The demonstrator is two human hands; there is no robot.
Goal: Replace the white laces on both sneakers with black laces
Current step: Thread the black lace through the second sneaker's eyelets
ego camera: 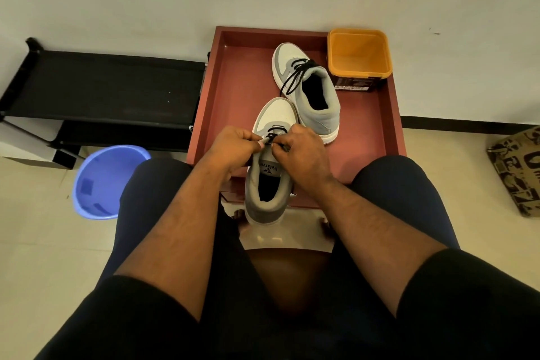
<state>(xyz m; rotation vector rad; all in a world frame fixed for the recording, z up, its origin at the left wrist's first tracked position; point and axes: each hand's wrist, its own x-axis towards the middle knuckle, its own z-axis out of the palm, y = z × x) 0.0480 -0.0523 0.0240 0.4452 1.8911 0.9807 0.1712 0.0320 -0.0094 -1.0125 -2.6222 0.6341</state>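
Pinching a black lace (pixel 271 137) over the near sneaker (pixel 267 172), both hands are meeting above its eyelets: the left hand (pixel 233 149) is curling its fingers around the lace from one side, and the right hand (pixel 304 155) is gripping it from the other. That sneaker is lying heel toward the person, half on the red tray (pixel 365 131) and half past its near edge. Just beyond the hands the far sneaker (pixel 306 90) is resting on the tray with a black lace already threaded. Farther beyond the right hand an orange tub (pixel 359 52) is sitting in the tray's corner. Out past the left hand a blue bucket (pixel 108 181) of smooth plastic is standing on the floor beside a black rack (pixel 102 88). A printed cardboard box (pixel 517 169) is sitting well off to the right.
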